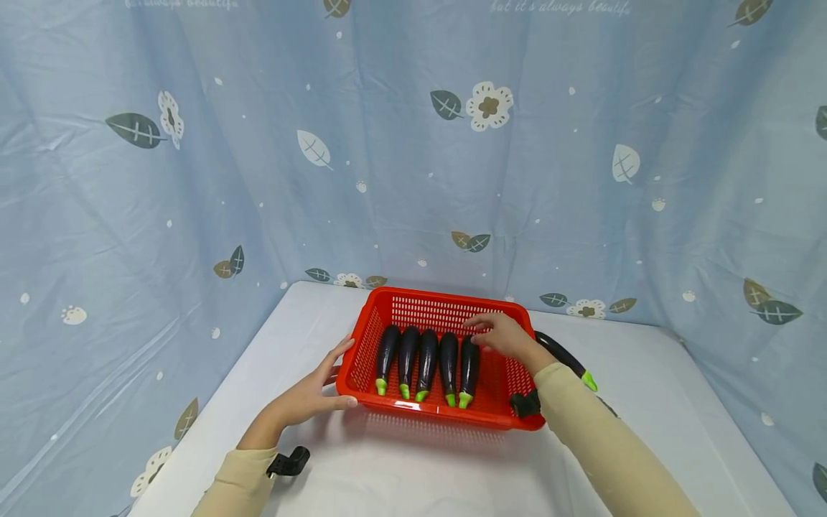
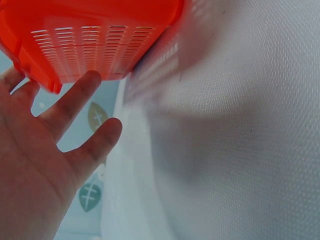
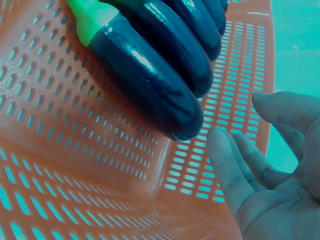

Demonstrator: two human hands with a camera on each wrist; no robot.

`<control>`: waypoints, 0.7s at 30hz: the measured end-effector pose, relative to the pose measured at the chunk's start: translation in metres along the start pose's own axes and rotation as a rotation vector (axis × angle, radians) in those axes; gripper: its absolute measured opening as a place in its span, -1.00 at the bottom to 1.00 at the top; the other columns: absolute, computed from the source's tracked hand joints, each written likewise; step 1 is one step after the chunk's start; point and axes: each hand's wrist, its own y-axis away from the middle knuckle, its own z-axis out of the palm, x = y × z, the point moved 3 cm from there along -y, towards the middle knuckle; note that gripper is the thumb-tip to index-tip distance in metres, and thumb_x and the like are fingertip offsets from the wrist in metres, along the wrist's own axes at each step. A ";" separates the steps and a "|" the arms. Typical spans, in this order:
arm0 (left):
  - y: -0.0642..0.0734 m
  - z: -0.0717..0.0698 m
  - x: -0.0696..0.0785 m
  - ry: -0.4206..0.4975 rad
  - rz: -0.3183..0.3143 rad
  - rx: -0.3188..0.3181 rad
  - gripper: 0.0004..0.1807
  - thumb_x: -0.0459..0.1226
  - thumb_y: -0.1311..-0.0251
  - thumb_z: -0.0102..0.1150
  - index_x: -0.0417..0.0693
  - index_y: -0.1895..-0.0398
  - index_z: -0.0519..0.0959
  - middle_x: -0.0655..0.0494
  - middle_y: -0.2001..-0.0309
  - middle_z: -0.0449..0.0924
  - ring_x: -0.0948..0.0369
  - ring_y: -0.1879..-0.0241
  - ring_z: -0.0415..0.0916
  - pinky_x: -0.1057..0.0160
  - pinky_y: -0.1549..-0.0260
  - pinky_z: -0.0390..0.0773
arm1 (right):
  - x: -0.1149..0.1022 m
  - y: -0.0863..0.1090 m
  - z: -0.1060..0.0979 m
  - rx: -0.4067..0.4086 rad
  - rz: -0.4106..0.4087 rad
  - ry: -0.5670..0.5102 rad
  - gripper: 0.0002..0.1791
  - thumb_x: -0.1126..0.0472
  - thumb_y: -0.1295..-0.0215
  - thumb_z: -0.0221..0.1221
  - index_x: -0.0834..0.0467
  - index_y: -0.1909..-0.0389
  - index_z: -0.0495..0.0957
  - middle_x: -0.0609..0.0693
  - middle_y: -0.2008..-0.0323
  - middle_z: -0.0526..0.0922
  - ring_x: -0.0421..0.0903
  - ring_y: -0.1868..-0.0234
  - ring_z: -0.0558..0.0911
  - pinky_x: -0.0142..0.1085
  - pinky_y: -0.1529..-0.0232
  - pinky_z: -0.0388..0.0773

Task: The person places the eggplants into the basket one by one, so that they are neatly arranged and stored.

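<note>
A red plastic basket (image 1: pixel 465 417) with slotted walls holds several dark purple eggplants (image 1: pixel 427 362) lying side by side, green stem ends toward the front rim. My left hand (image 1: pixel 306 396) is at the basket's left end, fingers spread along the rim. In the left wrist view, the fingertips of that hand (image 2: pixel 45 145) meet the red wall. My right hand (image 1: pixel 507 337) reaches over the basket, just above the far end of the rightmost eggplant (image 1: pixel 468 373). The right wrist view shows loosely bent fingers (image 3: pixel 225 162) with nothing between them, beside that eggplant's rounded end.
Another eggplant (image 1: pixel 562 355) lies outside the basket, against its right side and partly hidden by the right arm. A white cloth (image 1: pixel 413 474) covers the table. Blue patterned curtains (image 1: pixel 388 158) hang behind and at both sides.
</note>
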 end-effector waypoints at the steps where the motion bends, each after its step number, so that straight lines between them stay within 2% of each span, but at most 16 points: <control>1: 0.000 0.000 0.000 0.000 -0.002 0.001 0.15 -0.05 -0.16 0.45 0.34 -0.66 -0.16 0.17 -0.66 -0.30 -0.24 -0.43 0.21 -0.38 -0.24 0.36 | -0.001 0.000 -0.001 0.001 -0.008 0.000 -0.60 0.30 -0.38 0.25 0.14 -0.23 0.60 0.16 -0.07 0.64 0.06 0.04 0.66 -0.03 -0.03 0.68; 5: 0.000 0.000 -0.001 0.000 -0.006 0.001 0.15 -0.05 -0.16 0.45 0.35 -0.65 -0.16 0.17 -0.66 -0.30 -0.24 -0.44 0.20 -0.39 -0.24 0.36 | -0.002 0.003 -0.003 -0.005 -0.028 -0.013 -0.60 0.31 -0.40 0.22 0.17 -0.25 0.59 0.19 -0.10 0.63 0.08 0.00 0.65 0.01 -0.06 0.66; 12: -0.001 0.001 -0.002 0.001 -0.007 -0.001 0.15 -0.05 -0.16 0.45 0.37 -0.65 -0.16 0.17 -0.66 -0.29 -0.24 -0.44 0.20 -0.39 -0.23 0.36 | 0.002 0.005 -0.007 -0.008 -0.047 -0.045 -0.59 0.32 -0.41 0.21 0.22 -0.26 0.57 0.27 -0.14 0.60 0.24 -0.06 0.66 0.03 -0.05 0.66; 21: 0.000 0.000 -0.002 -0.006 0.008 0.000 0.15 -0.07 -0.17 0.45 0.35 -0.65 -0.16 0.16 -0.66 -0.29 -0.24 -0.43 0.23 -0.37 -0.24 0.36 | 0.004 0.008 -0.020 0.022 -0.072 -0.059 -0.57 0.30 -0.45 0.18 0.24 -0.31 0.52 0.31 -0.20 0.54 0.24 -0.02 0.68 0.01 -0.03 0.67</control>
